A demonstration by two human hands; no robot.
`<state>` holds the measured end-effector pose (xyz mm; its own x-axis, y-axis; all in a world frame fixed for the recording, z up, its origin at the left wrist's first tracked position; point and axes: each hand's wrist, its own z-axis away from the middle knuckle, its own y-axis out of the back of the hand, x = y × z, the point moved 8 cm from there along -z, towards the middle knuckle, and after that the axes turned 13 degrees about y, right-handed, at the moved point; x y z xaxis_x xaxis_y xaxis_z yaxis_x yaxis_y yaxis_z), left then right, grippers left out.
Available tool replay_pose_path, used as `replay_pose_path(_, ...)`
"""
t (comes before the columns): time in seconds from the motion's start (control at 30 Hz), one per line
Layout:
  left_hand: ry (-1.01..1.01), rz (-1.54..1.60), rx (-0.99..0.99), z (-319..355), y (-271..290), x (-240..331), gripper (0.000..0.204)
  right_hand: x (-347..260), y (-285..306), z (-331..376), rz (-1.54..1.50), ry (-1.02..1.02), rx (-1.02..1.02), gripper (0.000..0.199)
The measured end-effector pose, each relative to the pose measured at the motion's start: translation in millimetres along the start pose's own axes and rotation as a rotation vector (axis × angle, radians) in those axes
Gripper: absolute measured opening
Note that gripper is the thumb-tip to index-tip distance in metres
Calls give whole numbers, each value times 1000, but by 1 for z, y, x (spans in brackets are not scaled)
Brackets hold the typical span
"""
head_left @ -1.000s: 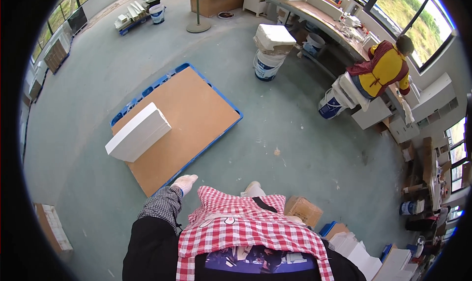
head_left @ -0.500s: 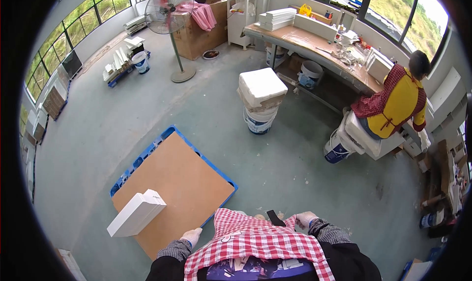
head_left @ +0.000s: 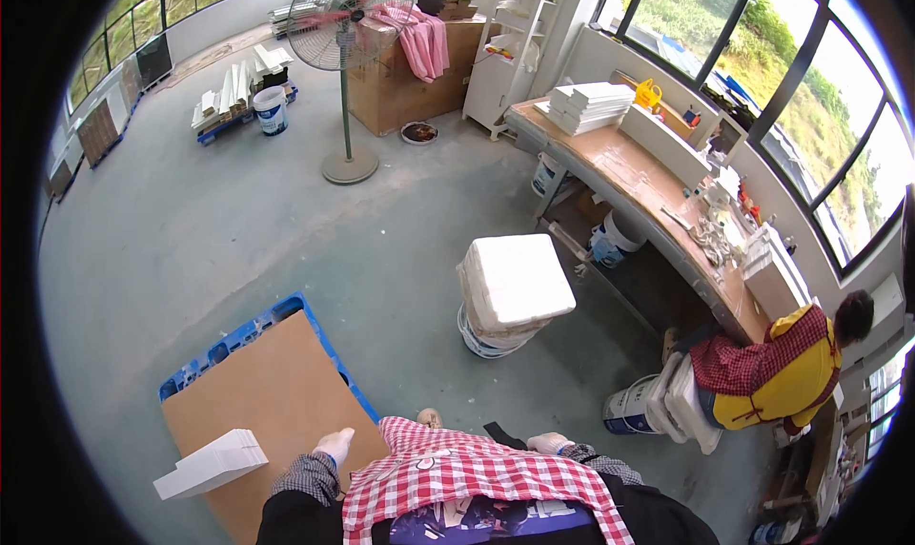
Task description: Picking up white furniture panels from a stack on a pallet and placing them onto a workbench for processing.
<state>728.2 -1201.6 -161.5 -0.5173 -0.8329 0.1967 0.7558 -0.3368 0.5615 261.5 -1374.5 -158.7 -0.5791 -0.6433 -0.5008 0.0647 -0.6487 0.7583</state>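
Observation:
My left hand (head_left: 334, 445), in a pale glove, hangs just left of the red-and-white checked apron (head_left: 477, 464). Its fingers are curled and nothing shows in them. Below it lies a brown board (head_left: 276, 383) on a blue pallet (head_left: 329, 345). A stack of white panels (head_left: 221, 461) stands on the board, apart from this hand. My right hand (head_left: 550, 443), also in a pale glove, is at the apron's right side. Beside it a flat black strap-like piece (head_left: 503, 437) sticks out past the apron; whether the hand holds it is unclear, since its fingers are mostly hidden.
A foam-topped bucket (head_left: 519, 283) stands ahead. At the right, a person in yellow (head_left: 782, 373) sits by a long workbench (head_left: 620, 159) bearing white panels and clutter. Farther off are a standing fan (head_left: 348, 97), a large carton (head_left: 410, 73) and a white bucket (head_left: 271, 111).
My view has shifted: the pallet and panels now sit lower and farther left, and the foam-topped bucket is nearer. Both hands have moved left in the picture; my left is higher, my right lower.

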Motion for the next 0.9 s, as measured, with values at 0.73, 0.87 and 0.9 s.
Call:
replay_pose_path(0.73, 125, -60, 115, -232, 396, 264, 43, 132, 528, -521, -1366, -173, 213, 17)
replay_pose_path(0.87, 174, 61, 100, -353, 410, 207, 47, 122, 649, -572, -1366, -234, 529, 18)
replay_pose_path(0.9, -17, -276, 81, -365, 424, 253, 45, 139, 659, -589, -1474, -173, 554, 13)
